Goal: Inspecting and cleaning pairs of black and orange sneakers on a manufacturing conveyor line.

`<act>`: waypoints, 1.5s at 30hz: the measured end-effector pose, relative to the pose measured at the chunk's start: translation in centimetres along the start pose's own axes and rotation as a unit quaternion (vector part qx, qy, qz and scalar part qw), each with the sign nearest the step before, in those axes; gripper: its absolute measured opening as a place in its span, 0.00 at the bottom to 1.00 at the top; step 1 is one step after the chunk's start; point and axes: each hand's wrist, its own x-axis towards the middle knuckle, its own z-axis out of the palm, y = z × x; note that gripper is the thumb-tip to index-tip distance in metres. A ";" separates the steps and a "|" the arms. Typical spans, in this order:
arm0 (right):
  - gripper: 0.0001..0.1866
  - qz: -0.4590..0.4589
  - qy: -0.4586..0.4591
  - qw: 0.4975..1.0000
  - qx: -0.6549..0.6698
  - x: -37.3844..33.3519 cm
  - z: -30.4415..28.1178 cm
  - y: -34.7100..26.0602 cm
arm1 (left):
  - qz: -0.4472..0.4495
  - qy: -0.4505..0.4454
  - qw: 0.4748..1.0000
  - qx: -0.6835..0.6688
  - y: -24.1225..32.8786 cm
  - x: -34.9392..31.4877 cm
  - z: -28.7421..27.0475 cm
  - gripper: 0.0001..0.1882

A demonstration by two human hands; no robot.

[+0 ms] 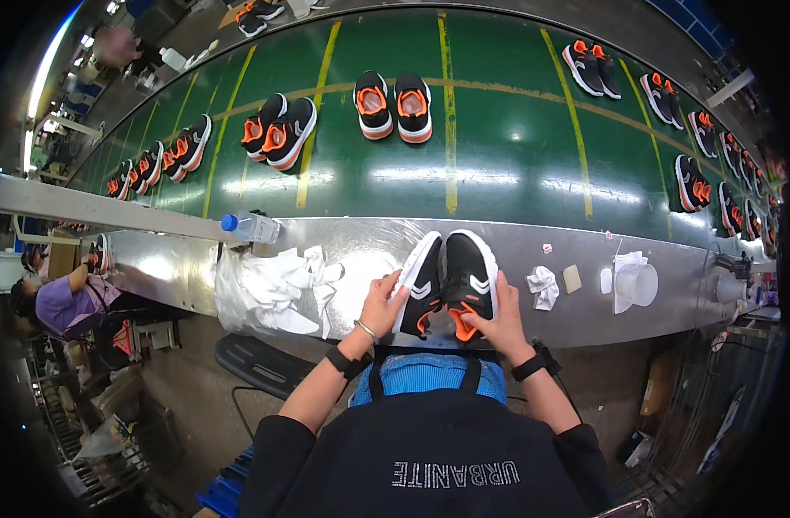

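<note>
A pair of black sneakers with white soles and orange linings is on the metal bench in front of me, toes pointing away. My left hand point(379, 304) grips the left sneaker point(423, 278) along its outer side, fingers on the white sole edge. With the thumb at the orange collar and the fingers along the outer side, my right hand point(504, 321) holds the right sneaker point(466, 269). The two shoes stand side by side, their toes close together. Their undersides are hidden.
A green conveyor belt point(499, 173) with several pairs of similar sneakers point(374, 108) runs beyond the metal bench point(352, 250). White wipes point(270, 285) and a blue-capped bottle point(250, 228) sit left; a crumpled wipe point(543, 287), beige block point(571, 279) and white cup point(642, 285) right. A co-worker point(67, 302) sits far left.
</note>
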 end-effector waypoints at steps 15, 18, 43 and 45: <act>0.23 0.010 0.133 0.991 -0.018 0.0 -2.3 1.6 | -0.023 -0.035 0.997 -0.058 -2.1 -0.2 0.1 0.24; 0.16 0.060 0.247 0.948 -0.189 1.5 -3.0 4.5 | -0.010 -0.006 0.998 -0.061 -2.4 -0.4 0.3 0.24; 0.04 -0.112 -0.020 0.993 -0.030 10.2 11.1 -10.3 | -0.071 0.054 0.969 -0.231 -3.0 -3.2 0.7 0.27; 0.04 -0.096 0.009 0.994 -0.046 11.6 11.3 -8.5 | -0.052 0.065 0.974 -0.210 -3.3 -3.2 1.4 0.27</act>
